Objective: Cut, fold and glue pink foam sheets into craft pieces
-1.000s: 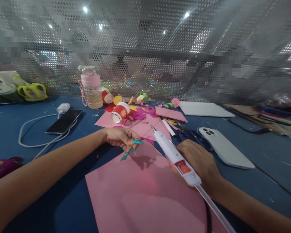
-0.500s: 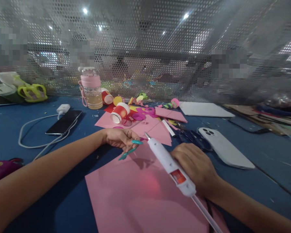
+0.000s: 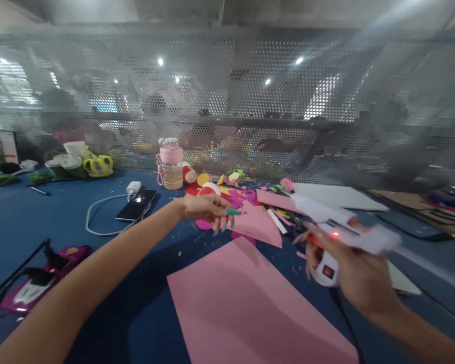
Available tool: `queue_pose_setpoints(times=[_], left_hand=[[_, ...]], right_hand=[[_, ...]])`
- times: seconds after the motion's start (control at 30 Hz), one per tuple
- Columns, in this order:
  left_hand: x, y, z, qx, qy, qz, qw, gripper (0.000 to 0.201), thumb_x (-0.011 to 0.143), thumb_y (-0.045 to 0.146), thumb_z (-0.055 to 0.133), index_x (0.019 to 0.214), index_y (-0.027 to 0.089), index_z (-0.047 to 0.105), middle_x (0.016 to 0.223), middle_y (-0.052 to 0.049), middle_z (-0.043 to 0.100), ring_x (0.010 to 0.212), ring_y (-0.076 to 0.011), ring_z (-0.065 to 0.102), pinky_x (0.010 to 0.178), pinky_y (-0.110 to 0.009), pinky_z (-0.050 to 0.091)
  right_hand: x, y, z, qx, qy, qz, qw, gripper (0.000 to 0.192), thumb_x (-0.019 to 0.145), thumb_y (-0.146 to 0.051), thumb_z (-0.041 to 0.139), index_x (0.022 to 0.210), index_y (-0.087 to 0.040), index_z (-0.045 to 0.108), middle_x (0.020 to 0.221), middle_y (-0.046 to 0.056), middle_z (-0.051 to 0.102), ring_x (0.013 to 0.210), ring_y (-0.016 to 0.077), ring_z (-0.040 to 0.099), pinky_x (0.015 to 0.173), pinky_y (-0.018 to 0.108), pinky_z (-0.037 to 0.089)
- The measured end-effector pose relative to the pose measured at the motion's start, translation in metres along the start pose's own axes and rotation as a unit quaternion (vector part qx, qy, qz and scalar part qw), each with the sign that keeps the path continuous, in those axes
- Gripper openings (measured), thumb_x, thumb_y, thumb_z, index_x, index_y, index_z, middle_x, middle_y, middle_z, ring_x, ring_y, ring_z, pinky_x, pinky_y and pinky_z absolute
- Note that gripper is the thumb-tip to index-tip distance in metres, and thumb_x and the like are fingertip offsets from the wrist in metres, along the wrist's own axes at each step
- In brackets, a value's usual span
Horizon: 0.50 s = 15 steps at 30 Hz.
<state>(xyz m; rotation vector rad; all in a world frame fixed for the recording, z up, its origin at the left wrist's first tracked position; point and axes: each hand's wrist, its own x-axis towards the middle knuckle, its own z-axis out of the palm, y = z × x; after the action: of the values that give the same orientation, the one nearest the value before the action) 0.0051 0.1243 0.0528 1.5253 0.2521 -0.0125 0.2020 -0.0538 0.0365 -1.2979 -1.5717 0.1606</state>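
Note:
A white glue gun point(image 3: 328, 217) with an orange trigger and a glowing red light is gripped in my right hand point(image 3: 364, 273). It is raised at the right, blurred, nozzle pointing up and left, with a glue stick trailing from its back. My left hand point(image 3: 208, 208), with long teal nails, hangs over the table with its fingers curled together; whatever they may hold is too small to make out. Below the hands lies a large pink sheet point(image 3: 246, 303). A second pink sheet point(image 3: 260, 225) lies beyond my left fingertips, with a small pink scrap on it.
Paper cups point(image 3: 209, 189) and coloured scraps lie behind my left hand, near a pink-lidded bottle point(image 3: 172, 169). A black phone point(image 3: 136, 205) with a white cable and a purple power strip point(image 3: 74, 255) are left. A white phone point(image 3: 404, 278) lies partly under my right hand.
My right hand has lifted the glue gun and swung it to the right, away from my left hand. The view has tilted up and turned left, showing the power strip more fully.

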Motion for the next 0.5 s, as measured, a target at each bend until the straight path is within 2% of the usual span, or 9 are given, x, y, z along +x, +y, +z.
queue_pose_setpoints(times=[0.07,0.1,0.17,0.2,0.23,0.33,0.4,0.43,0.5], left_hand=[[-0.015,0.025,-0.001,0.105,0.119,-0.031,0.987,0.013,0.068,0.025,0.063,0.069,0.012,0.059,0.055,-0.002,0.062,0.047,-0.0102,0.057,0.055,-0.023,0.048],[-0.023,0.037,-0.001,0.178,0.185,-0.060,0.965,0.010,0.072,0.019,0.056,0.066,0.012,0.059,0.055,-0.002,0.062,0.049,-0.0105,0.058,0.056,-0.024,0.048],[-0.040,0.059,0.002,0.320,0.309,-0.120,0.888,0.014,0.072,0.009,0.049,0.064,0.011,0.060,0.056,-0.004,0.062,0.055,-0.0130,0.061,0.059,-0.025,0.048],[-0.049,0.069,0.005,0.399,0.387,-0.141,0.819,0.014,0.070,0.007,0.049,0.064,0.011,0.061,0.058,-0.005,0.062,0.060,-0.0152,0.062,0.060,-0.025,0.047],[-0.058,0.078,0.009,0.475,0.473,-0.160,0.724,0.010,0.067,0.008,0.053,0.063,0.011,0.062,0.061,-0.007,0.063,0.068,-0.0187,0.063,0.063,-0.027,0.047],[-0.084,0.097,0.027,0.528,0.570,-0.150,0.612,0.024,0.064,0.005,0.052,0.086,0.009,0.062,0.090,-0.015,0.062,0.102,-0.0312,0.052,0.081,-0.039,0.041],[-0.096,0.106,0.040,0.574,0.603,-0.178,0.525,0.027,0.067,0.008,0.050,0.091,0.009,0.062,0.095,-0.016,0.060,0.101,-0.0324,0.052,0.081,-0.041,0.041],[-0.100,0.109,0.046,0.599,0.596,-0.188,0.501,0.026,0.069,0.010,0.049,0.092,0.010,0.062,0.094,-0.016,0.061,0.098,-0.0315,0.053,0.080,-0.040,0.042],[-0.103,0.112,0.056,0.633,0.572,-0.188,0.487,0.026,0.072,0.013,0.046,0.092,0.010,0.062,0.091,-0.016,0.062,0.092,-0.0296,0.057,0.076,-0.038,0.044]], right_hand=[[0.009,-0.017,0.005,0.094,-0.001,0.108,0.990,0.029,0.079,-0.042,0.042,0.060,-0.021,0.047,0.032,-0.005,0.043,0.023,0.0122,0.040,0.025,0.024,0.034],[0.013,-0.025,0.010,0.151,-0.011,0.174,0.973,0.029,0.075,-0.045,0.045,0.059,-0.021,0.047,0.031,-0.005,0.042,0.023,0.0122,0.039,0.024,0.024,0.033],[0.020,-0.036,0.024,0.202,-0.046,0.232,0.951,0.027,0.068,-0.045,0.047,0.058,-0.020,0.046,0.033,-0.005,0.043,0.025,0.0117,0.039,0.026,0.024,0.034],[0.023,-0.041,0.032,0.190,-0.072,0.223,0.953,0.024,0.067,-0.041,0.045,0.058,-0.019,0.046,0.035,-0.005,0.043,0.027,0.0113,0.039,0.027,0.024,0.034],[0.027,-0.045,0.043,0.160,-0.103,0.199,0.961,0.020,0.068,-0.037,0.042,0.059,-0.019,0.046,0.037,-0.004,0.042,0.029,0.0112,0.040,0.029,0.023,0.035],[0.041,-0.059,0.082,-0.029,-0.166,0.031,0.985,0.012,0.069,-0.026,0.040,0.066,-0.018,0.048,0.052,0.000,0.051,0.043,0.0137,0.048,0.039,0.025,0.040],[0.052,-0.069,0.113,-0.180,-0.177,-0.095,0.963,0.013,0.068,-0.021,0.044,0.078,-0.014,0.050,0.075,0.010,0.058,0.065,0.0192,0.055,0.055,0.030,0.045],[0.057,-0.073,0.130,-0.243,-0.197,-0.131,0.941,0.019,0.070,-0.021,0.045,0.084,-0.010,0.051,0.084,0.015,0.057,0.074,0.0226,0.056,0.059,0.032,0.045],[0.067,-0.079,0.162,-0.301,-0.210,-0.137,0.920,0.028,0.072,-0.022,0.046,0.093,-0.004,0.051,0.092,0.022,0.055,0.081,0.0268,0.055,0.065,0.036,0.045]])
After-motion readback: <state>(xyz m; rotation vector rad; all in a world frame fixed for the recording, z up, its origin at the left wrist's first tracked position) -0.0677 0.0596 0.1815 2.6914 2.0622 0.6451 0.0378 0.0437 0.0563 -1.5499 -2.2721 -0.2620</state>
